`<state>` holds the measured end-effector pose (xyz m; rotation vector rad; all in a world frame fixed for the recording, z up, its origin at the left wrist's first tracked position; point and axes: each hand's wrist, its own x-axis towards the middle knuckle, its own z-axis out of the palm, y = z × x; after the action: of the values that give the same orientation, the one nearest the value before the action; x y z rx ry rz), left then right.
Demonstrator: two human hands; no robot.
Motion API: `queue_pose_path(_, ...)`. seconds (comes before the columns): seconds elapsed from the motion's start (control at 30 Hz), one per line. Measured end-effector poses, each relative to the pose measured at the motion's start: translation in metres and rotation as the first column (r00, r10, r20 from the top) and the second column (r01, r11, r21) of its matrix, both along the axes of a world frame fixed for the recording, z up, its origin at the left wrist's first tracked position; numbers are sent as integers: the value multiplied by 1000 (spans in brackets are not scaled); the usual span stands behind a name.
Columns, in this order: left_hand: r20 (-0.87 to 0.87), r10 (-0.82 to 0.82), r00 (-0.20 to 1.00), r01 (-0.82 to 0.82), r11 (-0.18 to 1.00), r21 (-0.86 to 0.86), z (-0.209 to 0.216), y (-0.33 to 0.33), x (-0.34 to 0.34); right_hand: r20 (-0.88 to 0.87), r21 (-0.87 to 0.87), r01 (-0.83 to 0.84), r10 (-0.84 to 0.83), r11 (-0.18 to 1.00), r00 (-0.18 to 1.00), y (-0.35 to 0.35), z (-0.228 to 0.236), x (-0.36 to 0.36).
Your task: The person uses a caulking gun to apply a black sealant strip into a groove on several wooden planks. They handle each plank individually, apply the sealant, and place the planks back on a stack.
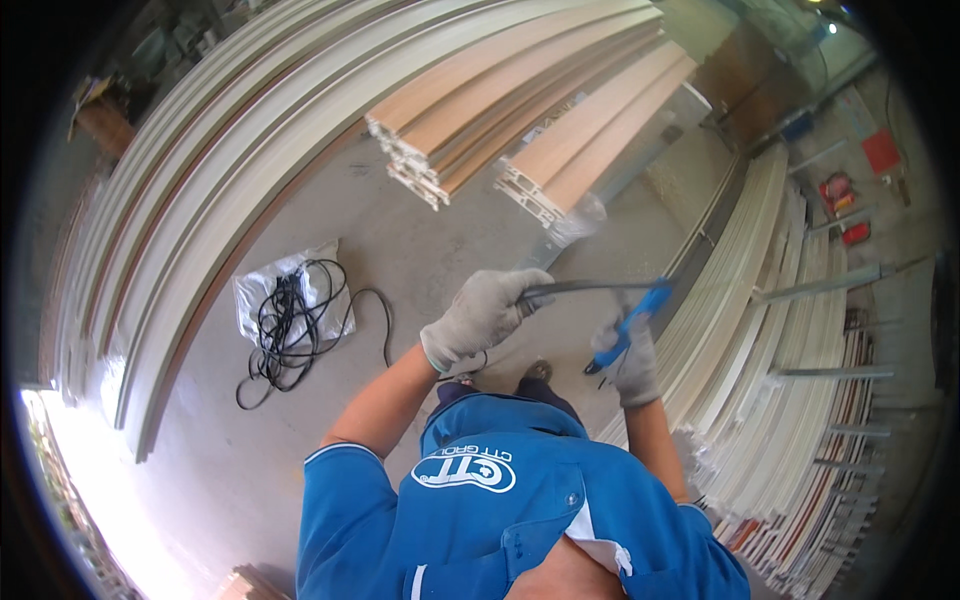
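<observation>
My left hand, in a grey-white work glove, is closed on a thin black rubber-like strip. The strip stretches to the right as far as the top of a blue hand tool. That tool, blue with black parts, is held slantwise in my gloved right hand; its exact kind is unclear. From below my left hand a black length trails over the floor to a loose tangle of black strip, which lies on a silvery plastic bag.
Wood-coloured profiles lie in stacks ahead, their cut ends toward me. Long pale profiles curve along the left. At the right, more pale profiles rest on a rack with metal arms. A red object is at the far right.
</observation>
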<state>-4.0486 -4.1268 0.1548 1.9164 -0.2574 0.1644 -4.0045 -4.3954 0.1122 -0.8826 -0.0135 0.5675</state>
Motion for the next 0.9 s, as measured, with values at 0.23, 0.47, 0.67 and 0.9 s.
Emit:
queue_pose_path(0.23, -122, 6, 993, 16, 983, 181, 9, -30, 30, 125, 69, 97, -105, 993, 987, -3, 50, 90)
queue_pose_path(0.47, 160, 297, 941, -324, 928, 186, 43, -88, 100, 178, 257, -61, 15, 964, 984, -38, 72, 221)
queue_pose_path(0.67, -8, 392, 920, -392, 920, 13, 48, -145, 167, 299, -7, -32, 32, 999, 954, -74, 108, 311)
queue_pose_path(0.9, -264, 406, 875, -479, 804, -353, 35, -160, 160, 502, -242, -50, 170, 969, 848, -71, 121, 362)
